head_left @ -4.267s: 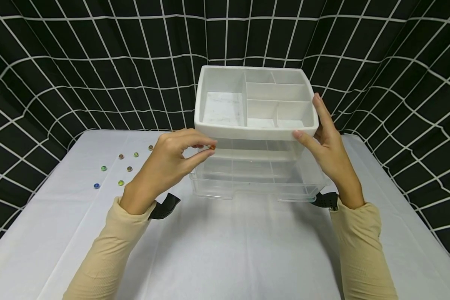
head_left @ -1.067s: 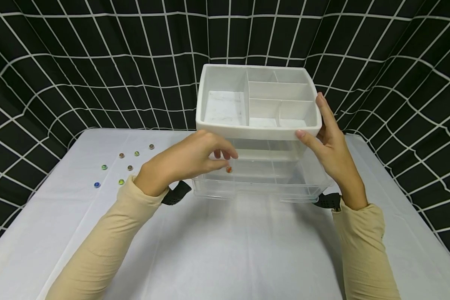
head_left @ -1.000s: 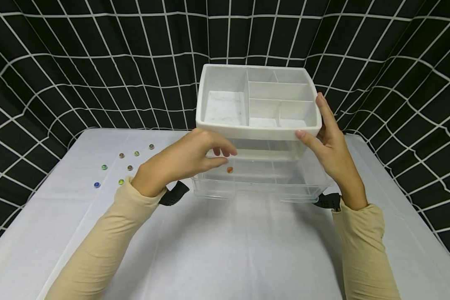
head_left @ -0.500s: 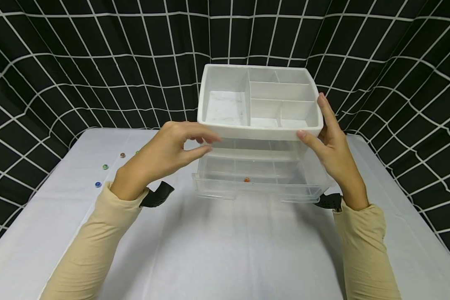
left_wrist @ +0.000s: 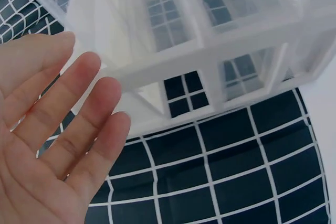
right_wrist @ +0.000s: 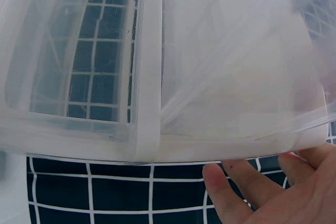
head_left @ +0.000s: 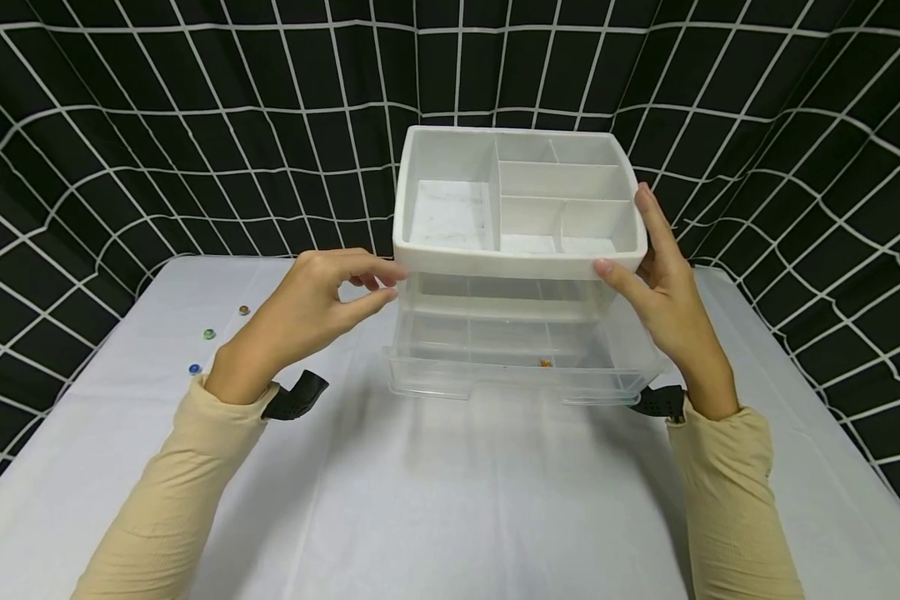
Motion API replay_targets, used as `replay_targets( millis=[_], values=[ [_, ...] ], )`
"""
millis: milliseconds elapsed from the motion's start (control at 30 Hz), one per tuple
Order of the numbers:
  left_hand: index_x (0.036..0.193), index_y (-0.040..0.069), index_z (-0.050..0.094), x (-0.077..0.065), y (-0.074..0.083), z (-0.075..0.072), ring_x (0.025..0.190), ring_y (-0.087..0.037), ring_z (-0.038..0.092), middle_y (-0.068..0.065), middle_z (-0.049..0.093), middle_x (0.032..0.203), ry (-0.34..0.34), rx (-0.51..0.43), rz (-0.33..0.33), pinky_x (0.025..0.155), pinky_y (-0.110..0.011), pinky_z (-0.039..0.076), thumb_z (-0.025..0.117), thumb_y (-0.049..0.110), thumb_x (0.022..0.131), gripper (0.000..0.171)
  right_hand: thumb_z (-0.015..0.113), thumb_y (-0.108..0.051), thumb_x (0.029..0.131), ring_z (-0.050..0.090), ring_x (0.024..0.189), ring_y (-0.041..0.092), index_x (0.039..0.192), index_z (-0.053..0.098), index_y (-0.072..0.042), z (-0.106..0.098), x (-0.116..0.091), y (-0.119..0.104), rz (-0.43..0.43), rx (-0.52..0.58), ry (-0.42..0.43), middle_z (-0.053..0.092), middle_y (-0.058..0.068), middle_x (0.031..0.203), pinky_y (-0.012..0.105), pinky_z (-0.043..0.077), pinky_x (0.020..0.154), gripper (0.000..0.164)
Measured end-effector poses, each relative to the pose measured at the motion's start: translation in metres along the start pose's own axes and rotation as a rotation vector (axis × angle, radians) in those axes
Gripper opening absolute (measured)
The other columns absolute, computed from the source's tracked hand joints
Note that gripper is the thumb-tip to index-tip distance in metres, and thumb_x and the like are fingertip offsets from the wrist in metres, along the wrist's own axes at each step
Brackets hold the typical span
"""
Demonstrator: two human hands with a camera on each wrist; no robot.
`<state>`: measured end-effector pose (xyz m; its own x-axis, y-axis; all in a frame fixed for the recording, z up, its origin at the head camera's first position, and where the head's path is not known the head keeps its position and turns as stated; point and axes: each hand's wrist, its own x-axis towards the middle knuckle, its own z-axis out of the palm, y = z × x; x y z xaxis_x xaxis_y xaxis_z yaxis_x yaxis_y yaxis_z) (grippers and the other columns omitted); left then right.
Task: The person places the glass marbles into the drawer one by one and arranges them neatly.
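A white desktop organizer with a divided top tray stands at the back centre, its lower clear drawer pulled out toward me. Inside that drawer, near its front wall, lies an orange marble. My left hand is just left of the organizer's front, fingers loosely bent, thumb apart and nothing between them; the left wrist view shows its palm side beside the white frame. My right hand grips the organizer's right front corner, thumb on the front rim and fingers along the side.
On the white cloth at left lie a brown marble, a green marble and a blue marble. My left hand and forearm cover the spot where other marbles lay. Black fabric with a white grid rises behind and beside the table.
My left hand has let go of the orange marble over the drawer and drawn back left. The marble has rolled to the right along the drawer. My right hand stays on the organizer.
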<state>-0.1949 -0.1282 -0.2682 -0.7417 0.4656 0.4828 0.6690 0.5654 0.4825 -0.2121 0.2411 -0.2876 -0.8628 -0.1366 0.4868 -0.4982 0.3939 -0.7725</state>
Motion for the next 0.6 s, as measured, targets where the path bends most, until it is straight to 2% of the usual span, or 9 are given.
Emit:
replay_targets(
  millis=[267, 467, 600],
  values=[
    [0.103, 0.010, 0.076, -0.006, -0.010, 0.003, 0.086, -0.013, 0.063, -0.001, 0.075, 0.098, 0.009, 0.013, -0.029, 0.064, -0.022, 0.043, 0.070, 0.009, 0.091, 0.013, 0.062, -0.005, 0.096, 0.050, 0.126, 0.020, 0.158, 0.017, -0.028, -0.001, 0.000, -0.001, 0.002, -0.003, 0.001, 0.016, -0.002, 0.166, 0.010, 0.043, 0.098, 0.081],
    [0.106, 0.009, 0.075, -0.011, -0.022, 0.007, 0.086, -0.014, 0.065, -0.002, 0.076, 0.103, -0.007, 0.021, -0.062, 0.074, -0.032, 0.049, 0.068, 0.009, 0.092, 0.015, 0.062, -0.004, 0.095, 0.051, 0.123, 0.019, 0.158, 0.017, -0.028, -0.001, 0.000, 0.000, 0.009, 0.004, 0.000, 0.016, -0.002, 0.166, 0.011, 0.044, 0.097, 0.081],
    [0.107, 0.007, 0.075, -0.013, -0.029, 0.010, 0.086, -0.016, 0.065, -0.004, 0.075, 0.105, -0.012, 0.007, -0.083, 0.080, -0.035, 0.052, 0.068, 0.008, 0.091, 0.016, 0.062, -0.002, 0.095, 0.050, 0.125, 0.022, 0.158, 0.018, -0.027, -0.001, 0.000, 0.000, 0.011, 0.020, -0.002, 0.014, -0.003, 0.167, 0.011, 0.044, 0.097, 0.081]
  ],
)
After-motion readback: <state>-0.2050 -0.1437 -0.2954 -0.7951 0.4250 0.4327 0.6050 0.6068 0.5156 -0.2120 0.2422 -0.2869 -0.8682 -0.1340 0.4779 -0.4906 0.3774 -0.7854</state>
